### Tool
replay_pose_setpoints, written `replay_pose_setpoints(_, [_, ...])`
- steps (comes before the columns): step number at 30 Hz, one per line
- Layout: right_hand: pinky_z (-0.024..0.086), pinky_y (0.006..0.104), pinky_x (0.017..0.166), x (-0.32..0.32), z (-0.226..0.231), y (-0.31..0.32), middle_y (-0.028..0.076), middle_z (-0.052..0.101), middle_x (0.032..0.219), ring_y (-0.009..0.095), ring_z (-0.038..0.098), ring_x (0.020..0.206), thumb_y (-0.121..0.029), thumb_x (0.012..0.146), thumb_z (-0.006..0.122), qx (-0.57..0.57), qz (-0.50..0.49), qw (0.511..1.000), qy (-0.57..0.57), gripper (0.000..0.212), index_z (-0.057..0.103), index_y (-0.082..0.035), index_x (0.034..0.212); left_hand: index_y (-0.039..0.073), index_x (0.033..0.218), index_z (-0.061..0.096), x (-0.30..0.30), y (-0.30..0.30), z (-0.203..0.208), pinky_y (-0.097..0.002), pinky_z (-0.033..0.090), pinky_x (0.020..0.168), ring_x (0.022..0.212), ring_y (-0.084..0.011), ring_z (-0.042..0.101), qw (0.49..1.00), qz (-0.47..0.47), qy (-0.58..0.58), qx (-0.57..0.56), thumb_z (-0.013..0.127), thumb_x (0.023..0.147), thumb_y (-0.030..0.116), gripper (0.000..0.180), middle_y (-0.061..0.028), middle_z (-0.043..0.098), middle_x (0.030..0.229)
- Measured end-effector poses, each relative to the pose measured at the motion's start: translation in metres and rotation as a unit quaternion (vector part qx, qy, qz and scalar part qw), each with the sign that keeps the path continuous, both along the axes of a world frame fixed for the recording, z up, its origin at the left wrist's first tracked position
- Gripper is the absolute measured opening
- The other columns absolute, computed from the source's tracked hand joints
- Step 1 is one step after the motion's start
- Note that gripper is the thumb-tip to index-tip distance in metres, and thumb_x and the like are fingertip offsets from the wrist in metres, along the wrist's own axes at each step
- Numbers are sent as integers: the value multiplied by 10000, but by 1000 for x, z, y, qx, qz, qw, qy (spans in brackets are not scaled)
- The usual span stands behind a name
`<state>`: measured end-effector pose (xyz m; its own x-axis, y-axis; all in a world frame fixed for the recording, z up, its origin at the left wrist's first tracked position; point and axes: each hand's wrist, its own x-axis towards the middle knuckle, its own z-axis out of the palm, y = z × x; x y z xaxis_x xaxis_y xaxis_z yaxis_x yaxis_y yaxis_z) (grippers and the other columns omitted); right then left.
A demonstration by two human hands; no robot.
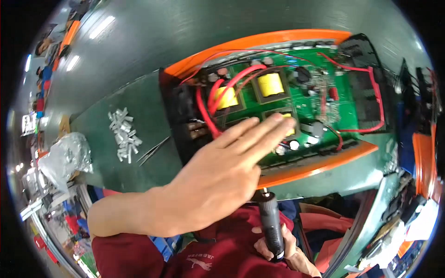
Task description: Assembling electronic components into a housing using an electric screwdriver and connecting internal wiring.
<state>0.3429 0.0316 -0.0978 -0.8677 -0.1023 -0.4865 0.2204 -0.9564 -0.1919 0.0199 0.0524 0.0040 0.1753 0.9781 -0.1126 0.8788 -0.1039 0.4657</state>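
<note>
An orange-and-black casing (273,37) lies on the bench with a green circuit board (301,99) inside. My left hand (218,171) reaches across its near side, fingers stretched out over the board and a yellow-wrapped transformer (288,125). Whether the fingertips press on the parts is hard to tell. Two more yellow transformers (270,85) and thick red wires (202,109) sit farther back. My right hand (289,248) grips a black electric screwdriver (271,222) below the casing. The screwdriver's tip points up at the near orange side panel (320,166), apparently touching it.
Left of the casing lie a pile of small silvery pieces (123,134) and tweezers (154,151). A clear plastic bag (67,157) rests at the bench's left edge. More orange panels (422,160) stand at the far right. The green bench (148,102) extends under the casing.
</note>
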Motion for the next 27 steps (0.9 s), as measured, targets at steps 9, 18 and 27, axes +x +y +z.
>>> replay_pose_setpoints(9, [420, 264, 528, 57, 19, 34, 39, 619, 806, 114, 543, 608, -554, 1061, 326, 492, -133, 834, -211, 586, 539, -14, 1142, 23, 1144, 700, -30, -103, 25, -410, 463, 1015, 1182, -335, 608, 905, 351, 123, 208, 621, 969, 52, 195, -179, 642, 1284])
replay_pose_setpoints(18, [510, 444, 903, 14, 92, 168, 212, 649, 1085, 373, 653, 1043, -263, 923, 741, 864, -7, 255, -434, 485, 586, 1, 1299, 10, 1037, 700, -58, -183, -84, -417, 495, 930, 1049, -374, 631, 858, 495, 44, 132, 694, 906, 14, 131, -172, 652, 1136])
replay_pose_setpoints(27, [517, 358, 839, -142, 151, 130, 156, 648, 1070, 292, 648, 932, 53, 884, 688, 961, -24, 269, -64, 254, 680, 9, 1133, 9, 1144, 629, -36, -198, -82, -244, 523, 702, 818, -120, 643, 699, 591, -143, 377, 593, 1037, 92, 140, -50, 686, 1001])
